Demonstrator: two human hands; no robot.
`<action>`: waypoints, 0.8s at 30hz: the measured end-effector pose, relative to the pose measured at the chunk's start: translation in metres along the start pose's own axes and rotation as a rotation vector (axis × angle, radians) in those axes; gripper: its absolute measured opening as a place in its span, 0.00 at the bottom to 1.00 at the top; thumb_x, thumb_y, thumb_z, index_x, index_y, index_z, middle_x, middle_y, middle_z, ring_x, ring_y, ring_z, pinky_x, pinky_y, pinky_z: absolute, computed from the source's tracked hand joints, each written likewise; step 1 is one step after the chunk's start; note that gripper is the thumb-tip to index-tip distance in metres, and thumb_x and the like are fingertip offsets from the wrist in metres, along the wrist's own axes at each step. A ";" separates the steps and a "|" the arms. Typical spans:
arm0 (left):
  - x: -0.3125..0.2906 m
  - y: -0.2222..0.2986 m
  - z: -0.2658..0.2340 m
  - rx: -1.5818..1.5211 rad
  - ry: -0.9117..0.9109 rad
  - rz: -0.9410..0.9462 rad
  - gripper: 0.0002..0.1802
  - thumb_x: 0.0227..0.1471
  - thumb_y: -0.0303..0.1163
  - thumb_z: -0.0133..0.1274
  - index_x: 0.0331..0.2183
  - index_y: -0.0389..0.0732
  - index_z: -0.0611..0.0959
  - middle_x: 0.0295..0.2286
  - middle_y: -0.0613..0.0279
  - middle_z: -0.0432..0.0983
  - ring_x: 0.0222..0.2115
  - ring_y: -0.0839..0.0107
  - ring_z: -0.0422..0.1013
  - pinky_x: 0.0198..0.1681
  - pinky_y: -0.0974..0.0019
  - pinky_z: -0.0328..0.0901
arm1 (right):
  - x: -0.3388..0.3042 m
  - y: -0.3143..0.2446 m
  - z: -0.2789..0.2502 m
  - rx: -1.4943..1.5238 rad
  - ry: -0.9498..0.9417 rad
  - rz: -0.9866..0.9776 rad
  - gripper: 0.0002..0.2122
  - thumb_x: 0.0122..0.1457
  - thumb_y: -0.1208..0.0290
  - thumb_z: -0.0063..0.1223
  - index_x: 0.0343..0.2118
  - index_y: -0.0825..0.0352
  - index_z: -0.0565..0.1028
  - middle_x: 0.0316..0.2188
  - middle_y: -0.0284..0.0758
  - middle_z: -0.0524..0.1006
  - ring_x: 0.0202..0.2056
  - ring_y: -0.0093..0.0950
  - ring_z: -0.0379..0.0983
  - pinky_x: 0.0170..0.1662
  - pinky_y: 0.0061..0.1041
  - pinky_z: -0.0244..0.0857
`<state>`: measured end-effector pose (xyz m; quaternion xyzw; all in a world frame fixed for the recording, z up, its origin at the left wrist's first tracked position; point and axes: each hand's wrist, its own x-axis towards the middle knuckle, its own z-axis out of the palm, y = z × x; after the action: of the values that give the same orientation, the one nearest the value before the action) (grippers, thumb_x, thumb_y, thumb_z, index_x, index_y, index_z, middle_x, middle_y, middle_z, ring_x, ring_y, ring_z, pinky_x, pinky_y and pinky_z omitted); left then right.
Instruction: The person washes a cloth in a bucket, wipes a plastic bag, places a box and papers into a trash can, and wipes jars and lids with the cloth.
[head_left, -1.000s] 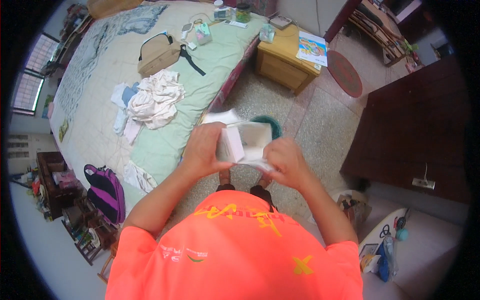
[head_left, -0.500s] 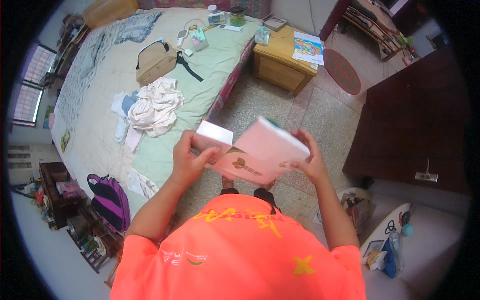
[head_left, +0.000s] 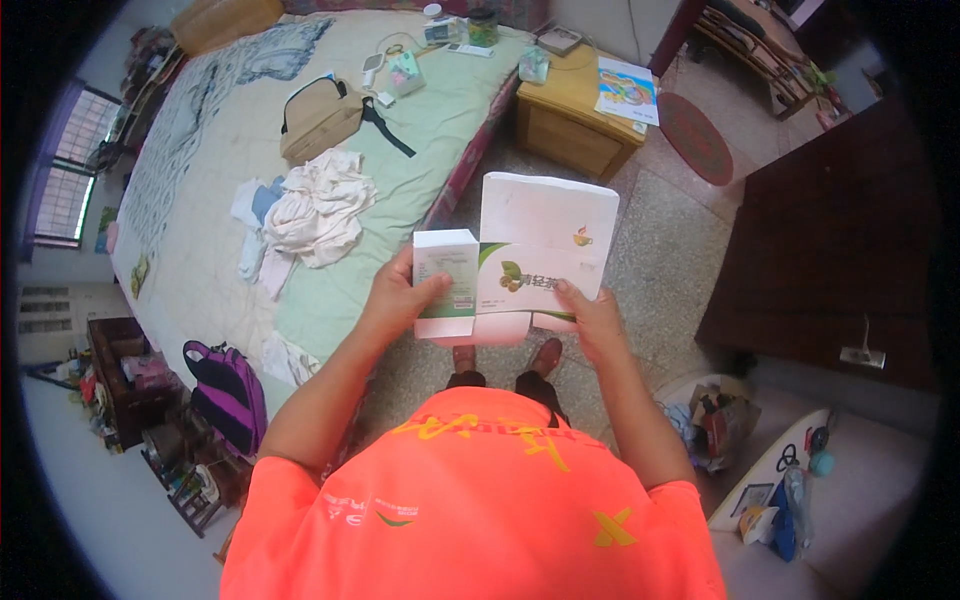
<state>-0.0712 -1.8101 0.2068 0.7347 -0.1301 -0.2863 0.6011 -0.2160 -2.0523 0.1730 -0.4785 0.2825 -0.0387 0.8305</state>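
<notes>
Paper carton held in both hands, seen from the head: the carton (head_left: 522, 260), white and pale pink with green bands, is partly flattened and stands above the floor (head_left: 655, 255) in front of the body, between the bed (head_left: 430, 125) on the left and a dark brown panel (head_left: 825, 240) on the right; the left hand (head_left: 398, 297) is clamped on its narrow left section (head_left: 446, 260), thumb across the printed face; the right hand (head_left: 592, 320) grips its right edge, thumb on the printed middle face and the other fingers largely hidden behind; the two hands are well apart, with the carton spanning the gap; a broad flap (head_left: 550, 205) with a small cup emblem extends on the far side, and pale pink card (head_left: 502, 328) shows on the near side; on the bed lie a tan bag (head_left: 325, 118), crumpled pale cloths (head_left: 318, 208) just nearer than it, and, at the near left, a purple backpack (head_left: 228, 392); beyond the carton stands a wooden bedside cabinet (head_left: 568, 145) bearing a colourful printed sheet (head_left: 627, 90); to the right of the cabinet a reddish oval mat (head_left: 697, 140) rests on the floor; nearest of all is the wearer's bright orange shirt (head_left: 470, 500), with two shoes (head_left: 547, 356) visible just beyond it
</notes>
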 end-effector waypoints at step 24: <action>0.017 -0.099 0.011 0.031 -0.072 -0.414 0.26 0.59 0.41 0.49 0.55 0.41 0.66 0.43 0.58 0.73 0.39 0.70 0.71 0.41 0.64 0.68 | 0.015 0.024 -0.090 -0.254 0.193 0.070 0.13 0.57 0.72 0.56 0.42 0.73 0.75 0.36 0.36 0.79 0.36 0.24 0.74 0.40 0.25 0.68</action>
<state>-0.0792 -1.8039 0.1068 0.7440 -0.0023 -0.4279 0.5131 -0.2538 -2.1141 0.1128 -0.5634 0.3800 -0.0194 0.7334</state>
